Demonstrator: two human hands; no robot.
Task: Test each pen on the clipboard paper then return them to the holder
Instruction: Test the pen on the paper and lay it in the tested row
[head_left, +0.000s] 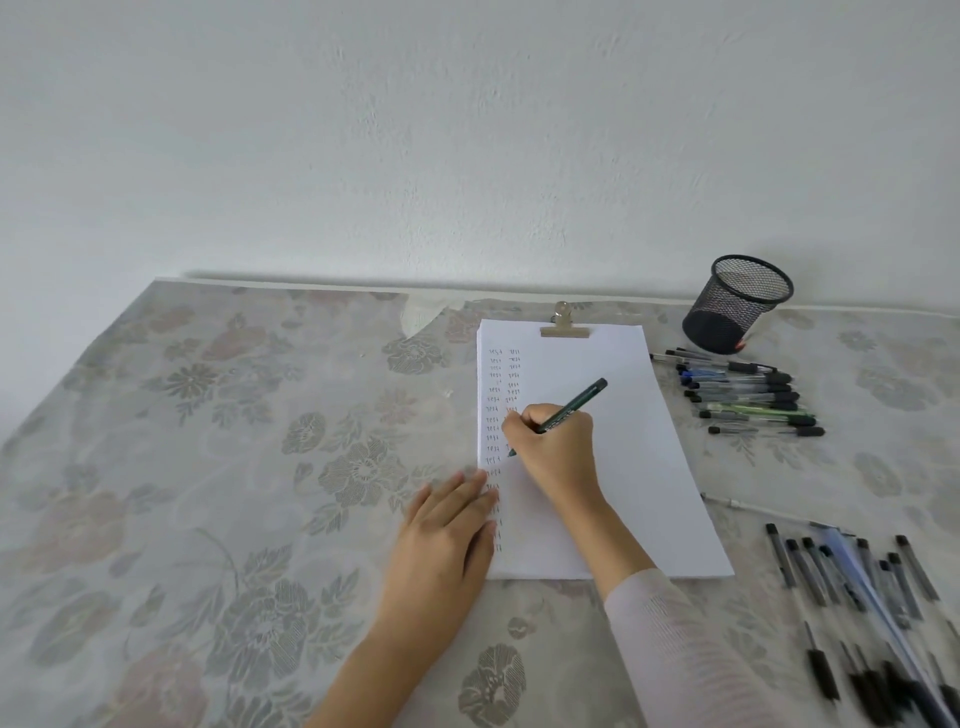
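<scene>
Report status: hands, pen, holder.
Right hand writing with green pen. Left hand flat on paper edge. Mesh holder looks nearly empty. Nothing blocking.

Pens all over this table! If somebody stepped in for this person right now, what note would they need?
Right hand: gripping a green pen, tip on the clipboard paper, mid-test.
Left hand: flat, empty, steadying the paper's left edge.
Mesh holder: upright at the back right, appears nearly empty.
Done: two columns of test marks down the paper's left side.
Left: pens lie in a row by the holder and a pile at the near right; which are tested is unclear. None appear returned yet.
</scene>
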